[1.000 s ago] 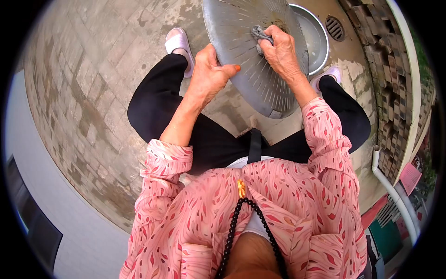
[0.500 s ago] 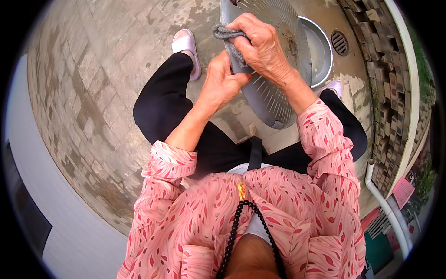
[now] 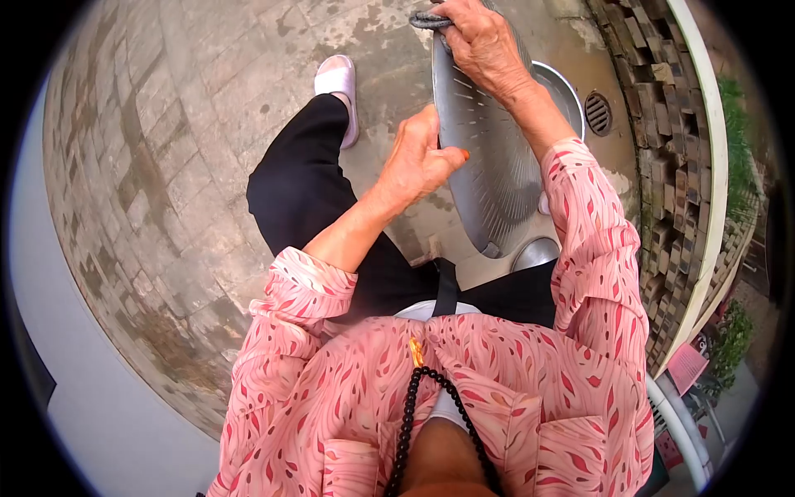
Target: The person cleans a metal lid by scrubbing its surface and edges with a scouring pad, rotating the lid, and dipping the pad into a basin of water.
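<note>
This is a yard outside, maybe by a home. The ground (image 3: 190, 149) is wet stone, with a round drain (image 3: 598, 113), a stack of bricks (image 3: 662, 166) and green plants (image 3: 733, 141).

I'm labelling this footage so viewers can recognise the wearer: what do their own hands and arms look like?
Both the left hand and right hand are ungloved. The left thumbnail looks orange. The loose pink sleeves carry red and brown teardrop shapes and wavy lines, leaving the wrists uncovered, with no watch visible.
</note>
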Demonstrator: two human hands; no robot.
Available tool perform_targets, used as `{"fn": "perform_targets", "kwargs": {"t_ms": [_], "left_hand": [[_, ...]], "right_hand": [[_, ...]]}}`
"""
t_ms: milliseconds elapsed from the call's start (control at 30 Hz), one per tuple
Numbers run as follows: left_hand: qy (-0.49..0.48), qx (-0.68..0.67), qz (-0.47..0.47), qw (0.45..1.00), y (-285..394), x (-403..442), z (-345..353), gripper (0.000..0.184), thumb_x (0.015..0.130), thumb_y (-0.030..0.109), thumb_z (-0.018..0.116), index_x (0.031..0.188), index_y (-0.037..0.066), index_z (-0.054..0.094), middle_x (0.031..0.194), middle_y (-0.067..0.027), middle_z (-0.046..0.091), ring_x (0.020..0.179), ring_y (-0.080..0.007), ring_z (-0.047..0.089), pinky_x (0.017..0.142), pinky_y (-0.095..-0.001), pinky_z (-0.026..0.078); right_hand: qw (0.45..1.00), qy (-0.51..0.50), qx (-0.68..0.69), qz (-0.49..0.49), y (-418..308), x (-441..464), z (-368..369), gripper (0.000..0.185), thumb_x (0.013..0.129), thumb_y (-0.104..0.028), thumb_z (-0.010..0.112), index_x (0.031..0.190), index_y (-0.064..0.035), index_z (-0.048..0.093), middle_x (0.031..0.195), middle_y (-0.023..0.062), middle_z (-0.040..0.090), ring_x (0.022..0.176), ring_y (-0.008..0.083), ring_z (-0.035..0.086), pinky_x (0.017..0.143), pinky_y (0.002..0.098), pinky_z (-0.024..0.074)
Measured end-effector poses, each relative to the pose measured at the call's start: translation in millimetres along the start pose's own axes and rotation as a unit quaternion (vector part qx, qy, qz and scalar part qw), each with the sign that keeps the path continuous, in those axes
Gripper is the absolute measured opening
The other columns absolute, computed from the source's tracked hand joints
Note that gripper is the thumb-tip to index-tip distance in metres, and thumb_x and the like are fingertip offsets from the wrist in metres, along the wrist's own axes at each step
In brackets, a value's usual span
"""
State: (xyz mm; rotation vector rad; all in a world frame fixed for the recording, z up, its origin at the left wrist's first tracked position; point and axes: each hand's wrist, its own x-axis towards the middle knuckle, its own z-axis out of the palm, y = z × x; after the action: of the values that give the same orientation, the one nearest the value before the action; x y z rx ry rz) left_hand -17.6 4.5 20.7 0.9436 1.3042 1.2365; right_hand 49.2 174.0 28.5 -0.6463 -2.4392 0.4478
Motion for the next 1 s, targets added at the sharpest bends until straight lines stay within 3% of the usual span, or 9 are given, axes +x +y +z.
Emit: {"fn": "perform_targets", "kwargs": {"t_ms": [100, 267, 400, 533, 700, 800, 933, 1000], "left_hand": [[-0.007, 0.064, -0.046, 0.997, -3.2, -5.2, -7.2, 0.034, 0.071, 0.002, 0.063, 0.103, -0.004, 0.053, 0.086, -0.0031, 0.057, 0.079, -0.0094, 0.050, 0.071, -0.0241, 0.042], [-0.012, 0.026, -0.004, 1.000, -7.3, -5.7, -3.1, 0.029, 0.070, 0.003, 0.063, 0.097, -0.003, 0.053, 0.082, -0.0010, 0.054, 0.075, -0.0087, 0.047, 0.068, -0.0246, 0.041], [0.000, 0.050, -0.024, 0.998, -15.8, -7.2, -7.5, 0.027, 0.071, 0.002, 0.063, 0.096, -0.002, 0.053, 0.081, 0.0008, 0.053, 0.075, -0.0073, 0.047, 0.065, -0.0251, 0.041], [-0.018, 0.066, -0.060, 0.996, -11.2, -3.0, -8.8, 0.024, 0.074, 0.002, 0.064, 0.096, -0.001, 0.055, 0.081, 0.0019, 0.053, 0.075, -0.0054, 0.047, 0.064, -0.0238, 0.041], [0.034, -0.061, 0.004, 0.998, 1.1, -0.6, -3.6, 0.039, 0.069, -0.004, 0.068, 0.105, 0.000, 0.052, 0.088, -0.0003, 0.056, 0.077, -0.0080, 0.054, 0.068, -0.0236, 0.047], [0.012, 0.033, -0.051, 0.998, -9.2, 1.3, -6.5, 0.040, 0.068, -0.007, 0.068, 0.104, 0.000, 0.052, 0.088, -0.0003, 0.055, 0.079, -0.0078, 0.054, 0.072, -0.0238, 0.047], [0.085, -0.047, 0.049, 0.994, -4.4, 6.3, -2.4, 0.033, 0.067, -0.010, 0.064, 0.097, -0.001, 0.051, 0.084, -0.0002, 0.056, 0.075, -0.0073, 0.054, 0.069, -0.0230, 0.048], [0.082, -0.027, -0.007, 0.996, -3.8, 3.2, -3.2, 0.033, 0.068, -0.011, 0.063, 0.098, -0.003, 0.052, 0.086, -0.0013, 0.057, 0.076, -0.0067, 0.054, 0.066, -0.0225, 0.048]], "right_hand": [[0.994, -0.036, 0.097, -0.035, -28.4, -33.3, -12.2, 0.019, 0.080, -0.005, 0.054, 0.097, -0.0069, 0.061, 0.093, 0.0133, 0.061, 0.089, 0.0334, 0.061, 0.074, 0.0421, 0.0502], [1.000, -0.018, 0.004, -0.016, 14.1, 5.9, 0.3, 0.019, 0.078, -0.003, 0.054, 0.096, -0.0056, 0.061, 0.090, 0.0141, 0.060, 0.085, 0.0359, 0.060, 0.073, 0.0423, 0.0497], [0.990, -0.048, 0.130, -0.021, -29.4, -31.0, -10.0, 0.021, 0.075, 0.003, 0.053, 0.094, -0.0023, 0.060, 0.088, 0.0132, 0.058, 0.083, 0.0345, 0.060, 0.072, 0.0411, 0.0493], [0.978, -0.070, 0.192, 0.025, -49.7, -60.2, -22.3, 0.023, 0.074, 0.003, 0.053, 0.096, -0.0019, 0.061, 0.090, 0.0130, 0.059, 0.080, 0.0320, 0.060, 0.072, 0.0394, 0.0488], [0.971, -0.033, 0.184, 0.147, -36.2, -25.5, -18.1, 0.025, 0.075, 0.001, 0.052, 0.098, 0.0001, 0.061, 0.089, 0.0151, 0.058, 0.081, 0.0327, 0.060, 0.073, 0.0380, 0.0479], [0.985, -0.036, 0.157, 0.060, -41.6, -40.8, -18.6, 0.024, 0.075, 0.001, 0.053, 0.097, 0.0001, 0.061, 0.088, 0.0151, 0.058, 0.081, 0.0325, 0.060, 0.072, 0.0388, 0.0478], [0.982, -0.068, 0.173, 0.011, -45.5, -48.2, -26.2, 0.021, 0.076, 0.001, 0.054, 0.096, -0.0009, 0.061, 0.085, 0.0150, 0.058, 0.081, 0.0338, 0.060, 0.072, 0.0407, 0.0480], [0.995, -0.019, 0.094, -0.004, -31.1, -13.8, -20.4, 0.020, 0.076, 0.000, 0.055, 0.095, -0.0014, 0.061, 0.084, 0.0156, 0.058, 0.082, 0.0338, 0.060, 0.071, 0.0408, 0.0477]]}}
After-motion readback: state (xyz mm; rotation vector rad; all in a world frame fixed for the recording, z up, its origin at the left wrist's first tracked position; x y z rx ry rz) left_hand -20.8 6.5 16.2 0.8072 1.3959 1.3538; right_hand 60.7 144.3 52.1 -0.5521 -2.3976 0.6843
